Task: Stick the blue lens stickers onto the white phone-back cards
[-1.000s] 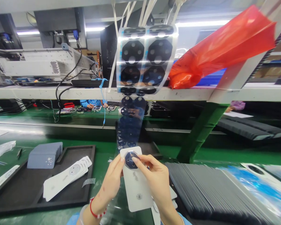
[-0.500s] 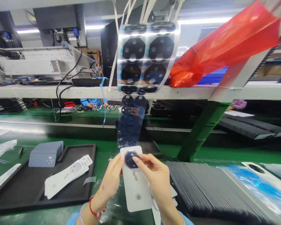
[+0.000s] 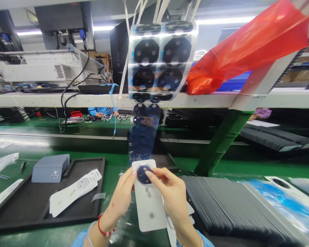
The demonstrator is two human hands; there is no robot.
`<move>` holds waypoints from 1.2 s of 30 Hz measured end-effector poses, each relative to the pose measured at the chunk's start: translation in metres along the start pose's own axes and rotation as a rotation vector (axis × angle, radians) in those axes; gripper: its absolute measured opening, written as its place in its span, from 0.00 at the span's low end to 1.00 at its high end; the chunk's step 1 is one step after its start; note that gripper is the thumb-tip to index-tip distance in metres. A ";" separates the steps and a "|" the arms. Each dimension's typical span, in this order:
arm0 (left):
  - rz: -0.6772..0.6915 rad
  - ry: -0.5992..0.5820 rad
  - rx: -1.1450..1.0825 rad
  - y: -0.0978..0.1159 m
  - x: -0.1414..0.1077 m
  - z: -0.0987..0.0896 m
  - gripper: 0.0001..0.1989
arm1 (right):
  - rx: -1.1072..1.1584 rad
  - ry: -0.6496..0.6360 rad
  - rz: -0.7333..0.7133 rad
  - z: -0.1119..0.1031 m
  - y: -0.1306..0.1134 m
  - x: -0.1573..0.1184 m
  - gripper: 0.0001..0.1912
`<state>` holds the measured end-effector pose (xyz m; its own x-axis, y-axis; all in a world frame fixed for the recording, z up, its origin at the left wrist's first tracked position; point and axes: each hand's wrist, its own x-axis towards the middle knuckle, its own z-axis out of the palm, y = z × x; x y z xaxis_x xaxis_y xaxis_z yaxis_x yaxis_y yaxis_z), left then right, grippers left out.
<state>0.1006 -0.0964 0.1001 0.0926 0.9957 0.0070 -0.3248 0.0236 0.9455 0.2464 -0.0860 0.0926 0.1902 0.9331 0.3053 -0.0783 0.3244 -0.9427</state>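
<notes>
A white phone back cover stands tilted in front of me, with faint printing and a small emblem lower down. Near its top lies a dark, roughly octagonal sticker with several round holes. My left hand pinches the cover's upper left edge, its thumb close beside the sticker. With thumb and fingers drawn together, my right hand presses the sticker's right side against the cover. Above hangs a roll of similar dark stickers on clear film, its strip trailing down behind the cover.
At left, a black tray bears white covers and grey-blue covers. A long row of grey panels fills the right, beside blue film. A red bag hangs from the shelf; a co-worker's hands show behind.
Almost nothing differs. The whole view has shifted very slightly, while both hands keep the same hold on the cover and sticker.
</notes>
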 end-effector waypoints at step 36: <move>0.133 -0.139 0.234 0.008 -0.001 -0.002 0.22 | -0.153 0.078 -0.275 0.029 0.018 -0.017 0.27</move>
<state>0.0961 -0.0974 0.1069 0.1970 0.9664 0.1648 -0.1189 -0.1433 0.9825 0.2137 -0.0917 0.0739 0.2589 0.7972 0.5454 0.1336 0.5297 -0.8376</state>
